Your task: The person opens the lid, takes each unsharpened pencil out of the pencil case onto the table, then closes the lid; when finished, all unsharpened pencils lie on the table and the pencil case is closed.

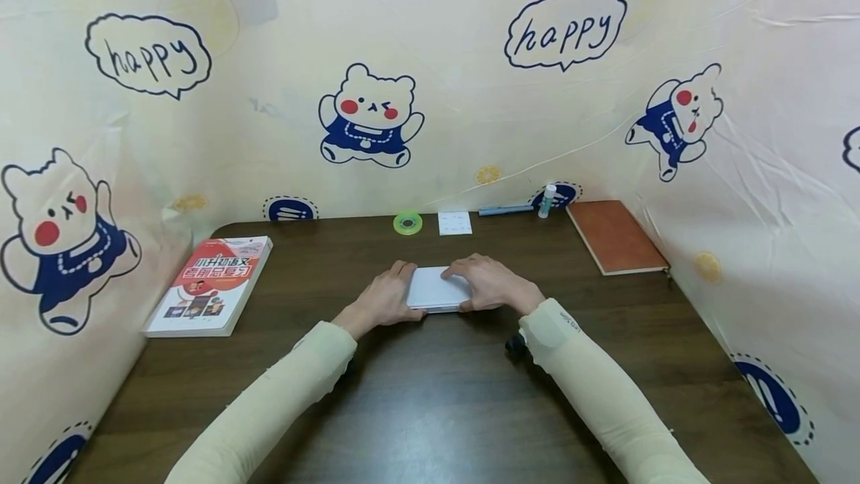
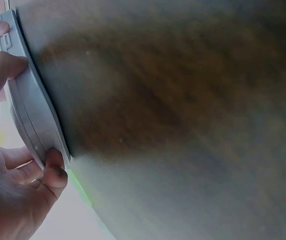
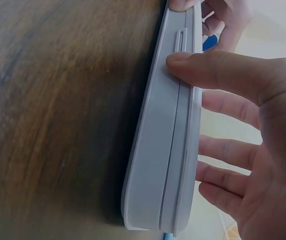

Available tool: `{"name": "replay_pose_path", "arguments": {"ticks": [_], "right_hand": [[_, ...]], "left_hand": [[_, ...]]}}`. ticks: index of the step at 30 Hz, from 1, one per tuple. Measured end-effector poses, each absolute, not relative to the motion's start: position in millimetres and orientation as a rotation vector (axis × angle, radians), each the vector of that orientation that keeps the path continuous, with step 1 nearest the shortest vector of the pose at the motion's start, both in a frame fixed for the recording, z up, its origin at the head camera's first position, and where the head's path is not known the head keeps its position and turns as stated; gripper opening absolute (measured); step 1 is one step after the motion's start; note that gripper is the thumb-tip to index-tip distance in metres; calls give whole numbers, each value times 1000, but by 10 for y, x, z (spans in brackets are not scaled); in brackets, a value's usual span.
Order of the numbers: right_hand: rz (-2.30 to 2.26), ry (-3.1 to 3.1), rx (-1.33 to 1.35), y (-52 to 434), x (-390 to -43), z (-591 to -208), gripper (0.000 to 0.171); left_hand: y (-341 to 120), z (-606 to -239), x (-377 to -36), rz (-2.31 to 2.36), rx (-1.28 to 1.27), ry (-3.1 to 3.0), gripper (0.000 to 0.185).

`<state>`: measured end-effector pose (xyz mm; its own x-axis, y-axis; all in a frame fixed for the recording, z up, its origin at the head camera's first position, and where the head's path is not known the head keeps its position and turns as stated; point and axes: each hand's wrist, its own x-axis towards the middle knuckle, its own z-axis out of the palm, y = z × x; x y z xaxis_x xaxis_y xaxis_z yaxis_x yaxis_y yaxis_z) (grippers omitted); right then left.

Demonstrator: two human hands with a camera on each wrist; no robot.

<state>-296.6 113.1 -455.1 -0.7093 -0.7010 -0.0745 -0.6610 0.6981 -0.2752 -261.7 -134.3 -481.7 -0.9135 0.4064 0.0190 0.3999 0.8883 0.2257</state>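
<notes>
A flat, pale grey-white case [image 1: 430, 286] with a seam and a small latch [image 3: 181, 40] along its front side is low over the dark table, between both hands. My left hand [image 1: 388, 296] grips its left end, thumb on the front side near the latch and fingers curled at the end, as the left wrist view shows. From the right, my right hand [image 1: 489, 284] holds the case with the thumb on the front seam beside the latch. Its other fingers reach over the lid. What lies inside the case is hidden.
Along the table's back edge are a green tape roll [image 1: 407, 223], a white paper pad [image 1: 455, 223], a blue pen-like stick [image 1: 505, 210] and a glue stick [image 1: 547, 201]. A thick book [image 1: 210, 282] lies left, a brown notebook [image 1: 618, 236] right. Printed cloth [image 1: 457, 125] hangs behind.
</notes>
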Motion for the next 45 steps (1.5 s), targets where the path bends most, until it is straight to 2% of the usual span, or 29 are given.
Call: {"name": "replay_pose_path", "arguments": {"ticks": [9,16,20,26,39,45], "right_hand": [[-360,2706,-1099,1157,-3009,-4513,59],[-441,2653,-1077,1216,-3031,-4485,56],[-492,2648,-1048,1279,-3055,-4490,52],[-554,2641,-1020,1332,-3083,-4459,45],[-703,2796,-945,1450,-3156,-4328,40],[-732,2882,-845,1504,-3213,-4338,38]], "left_hand": [[-1367,-4777,-2641,412,637,3008,94],[-1432,-4795,-2649,531,520,2921,101],[-1526,-4804,-2632,681,454,2883,98],[-1683,-4844,-2589,796,493,2882,91],[-1765,-4867,-2600,1044,371,2775,99],[-1778,-4872,-2610,1120,343,2722,84]]}}
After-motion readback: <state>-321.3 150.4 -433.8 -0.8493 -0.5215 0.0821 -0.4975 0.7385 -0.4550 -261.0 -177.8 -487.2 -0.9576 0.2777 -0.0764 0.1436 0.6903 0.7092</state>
